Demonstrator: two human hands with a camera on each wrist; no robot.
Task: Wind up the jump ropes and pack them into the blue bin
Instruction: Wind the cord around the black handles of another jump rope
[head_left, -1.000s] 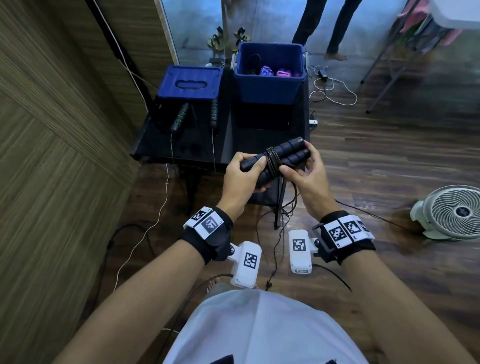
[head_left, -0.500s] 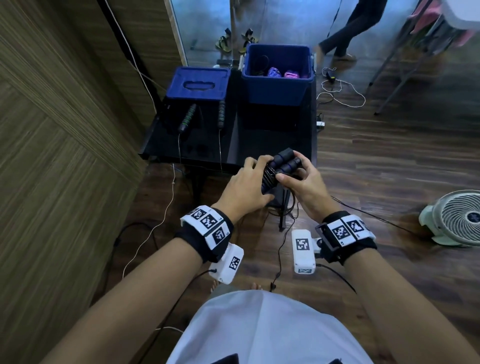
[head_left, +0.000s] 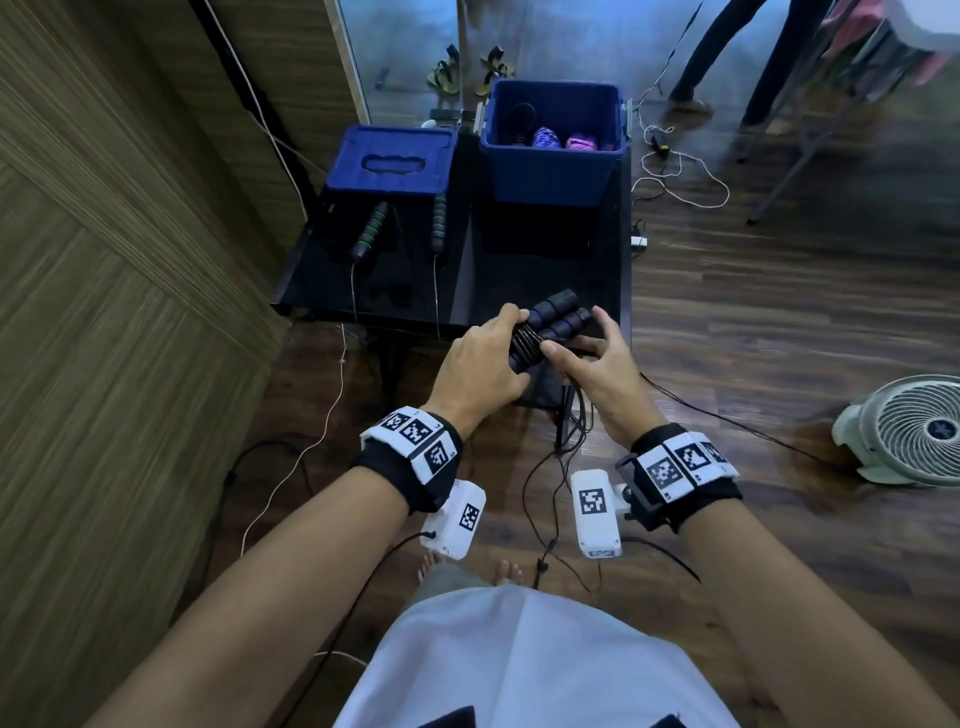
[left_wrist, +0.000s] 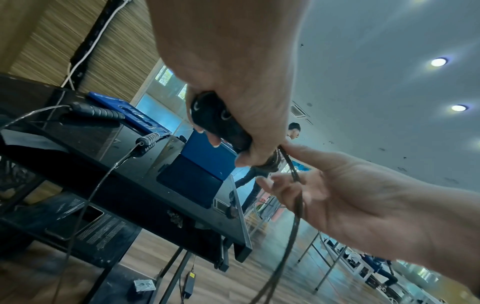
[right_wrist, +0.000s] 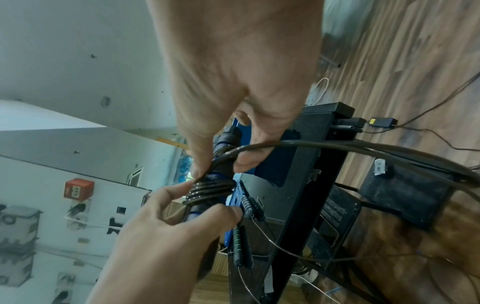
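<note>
While left hand (head_left: 480, 364) grips roped handles (head_left: 545, 332) at centre frame, right hand (head_left: 592, 364) pinches cord (right_wrist: 324, 145); bin (head_left: 553, 150) at top

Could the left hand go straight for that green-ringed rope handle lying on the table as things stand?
Probably not yet. The left hand grips the two blue-ringed handles while the right hand holds the rope being wound. The path to the green-ringed handle looks free, but the hand is occupied.
</note>
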